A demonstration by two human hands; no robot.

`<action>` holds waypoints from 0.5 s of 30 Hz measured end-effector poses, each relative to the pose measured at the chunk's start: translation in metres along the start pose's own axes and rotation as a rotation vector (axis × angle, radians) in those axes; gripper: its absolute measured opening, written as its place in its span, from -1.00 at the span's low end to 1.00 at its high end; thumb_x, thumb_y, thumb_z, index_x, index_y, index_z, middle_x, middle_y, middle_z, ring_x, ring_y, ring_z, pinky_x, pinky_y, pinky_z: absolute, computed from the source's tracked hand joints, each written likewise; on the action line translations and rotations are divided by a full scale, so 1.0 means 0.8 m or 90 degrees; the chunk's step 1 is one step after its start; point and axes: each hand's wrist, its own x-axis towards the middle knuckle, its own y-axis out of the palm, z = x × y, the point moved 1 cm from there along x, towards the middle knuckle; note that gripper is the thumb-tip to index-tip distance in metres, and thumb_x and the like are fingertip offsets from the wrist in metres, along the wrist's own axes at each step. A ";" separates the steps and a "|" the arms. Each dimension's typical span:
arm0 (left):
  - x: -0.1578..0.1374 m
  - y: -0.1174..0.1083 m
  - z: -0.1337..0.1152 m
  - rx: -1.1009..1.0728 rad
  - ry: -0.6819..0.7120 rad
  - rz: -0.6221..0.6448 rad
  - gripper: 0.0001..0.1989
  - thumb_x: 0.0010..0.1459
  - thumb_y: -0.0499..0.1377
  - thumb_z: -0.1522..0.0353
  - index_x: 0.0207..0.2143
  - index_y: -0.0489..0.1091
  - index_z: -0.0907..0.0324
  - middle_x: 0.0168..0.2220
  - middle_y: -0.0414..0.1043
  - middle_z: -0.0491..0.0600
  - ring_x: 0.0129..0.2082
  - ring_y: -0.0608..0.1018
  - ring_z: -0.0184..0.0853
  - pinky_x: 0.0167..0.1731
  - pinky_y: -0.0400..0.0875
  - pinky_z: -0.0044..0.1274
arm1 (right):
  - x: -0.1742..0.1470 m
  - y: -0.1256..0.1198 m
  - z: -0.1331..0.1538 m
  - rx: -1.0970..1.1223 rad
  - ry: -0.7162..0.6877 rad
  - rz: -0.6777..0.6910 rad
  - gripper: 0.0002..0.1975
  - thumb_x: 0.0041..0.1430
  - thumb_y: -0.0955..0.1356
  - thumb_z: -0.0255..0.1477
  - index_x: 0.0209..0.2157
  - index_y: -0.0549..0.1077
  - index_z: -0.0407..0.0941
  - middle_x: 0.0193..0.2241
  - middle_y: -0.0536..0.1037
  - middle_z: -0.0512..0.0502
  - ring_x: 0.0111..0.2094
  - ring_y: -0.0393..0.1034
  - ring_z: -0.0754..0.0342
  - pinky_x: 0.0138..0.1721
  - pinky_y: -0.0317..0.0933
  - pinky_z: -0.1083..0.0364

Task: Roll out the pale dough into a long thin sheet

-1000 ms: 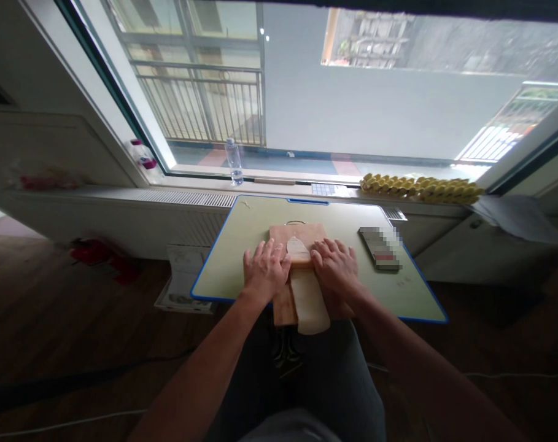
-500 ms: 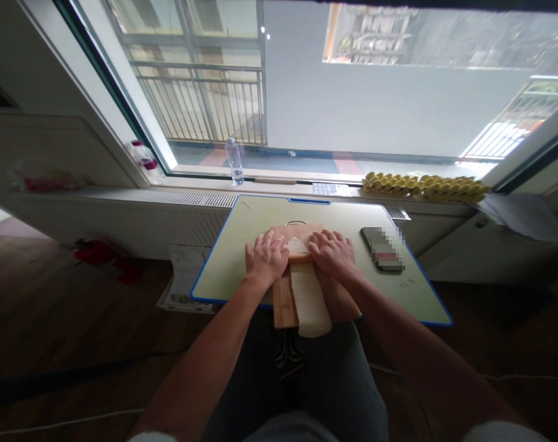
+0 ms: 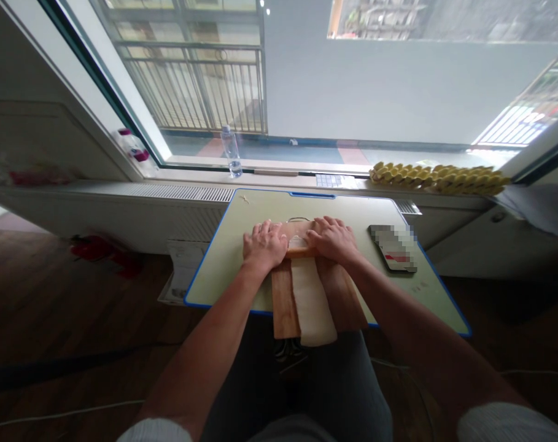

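Both my hands are on a wooden rolling pin [image 3: 301, 252] that lies crosswise over a long pale strip of dough [image 3: 312, 301]. My left hand [image 3: 266, 244] presses on the pin's left end, its fingers bent slightly forward over it. On the right end rests my right hand [image 3: 333, 238], fingers likewise reaching forward. Under the dough is a wooden cutting board [image 3: 285, 304] with a metal handle loop at its far end. The strip's near end hangs past the board's near edge; a short piece shows beyond the pin. My palms hide the pin's ends.
The board lies on a pale green folding table [image 3: 228, 252] with blue edging. A phone [image 3: 393, 248], partly blurred out, lies to the right. Along the windowsill stand a clear bottle [image 3: 231, 152] and yellow egg trays [image 3: 437, 178]. A red fire extinguisher [image 3: 106, 255] is at the left.
My hands and the rolling pin have moved slightly away from me along the dough, and less dough shows beyond the pin. The whole view has shifted a little.
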 end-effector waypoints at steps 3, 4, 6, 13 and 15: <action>0.012 0.000 0.002 0.001 -0.005 0.015 -0.43 0.41 -0.03 0.12 0.38 0.38 0.00 0.47 0.25 0.08 0.40 0.33 0.00 0.32 0.27 -0.01 | 0.014 0.003 -0.002 0.013 -0.001 -0.001 -0.38 0.42 0.24 -0.02 0.36 0.38 0.00 0.39 0.36 -0.20 0.34 0.24 -0.24 0.32 0.15 -0.21; 0.015 0.000 0.003 0.002 -0.006 0.019 -0.43 0.41 -0.03 0.12 0.37 0.38 0.00 0.47 0.25 0.08 0.40 0.33 0.01 0.31 0.27 -0.01 | 0.018 0.004 -0.003 0.018 0.001 0.000 -0.37 0.41 0.24 -0.02 0.37 0.38 0.00 0.40 0.35 -0.20 0.35 0.23 -0.24 0.33 0.15 -0.21; 0.022 -0.001 0.003 0.003 -0.007 0.022 -0.44 0.40 -0.02 0.14 0.36 0.39 0.01 0.47 0.26 0.08 0.38 0.36 0.02 0.29 0.30 -0.02 | 0.025 0.006 -0.004 0.029 0.005 0.003 -0.36 0.40 0.25 -0.01 0.37 0.38 0.00 0.41 0.35 -0.20 0.35 0.23 -0.25 0.33 0.15 -0.20; 0.035 0.000 0.005 -0.016 -0.018 0.010 -0.47 0.39 0.01 0.16 0.32 0.43 0.03 0.42 0.33 0.08 0.32 0.41 0.02 0.26 0.34 -0.08 | 0.034 0.007 -0.003 0.040 0.016 -0.009 -0.37 0.41 0.25 -0.03 0.35 0.41 -0.06 0.35 0.42 -0.22 0.32 0.27 -0.25 0.32 0.16 -0.15; 0.034 0.000 0.005 -0.017 -0.017 0.009 -0.47 0.39 0.02 0.15 0.32 0.43 0.03 0.42 0.33 0.08 0.31 0.41 0.02 0.26 0.33 -0.08 | 0.032 0.007 -0.003 0.034 0.011 -0.012 -0.39 0.42 0.25 -0.04 0.33 0.42 -0.06 0.35 0.43 -0.22 0.31 0.28 -0.24 0.31 0.16 -0.15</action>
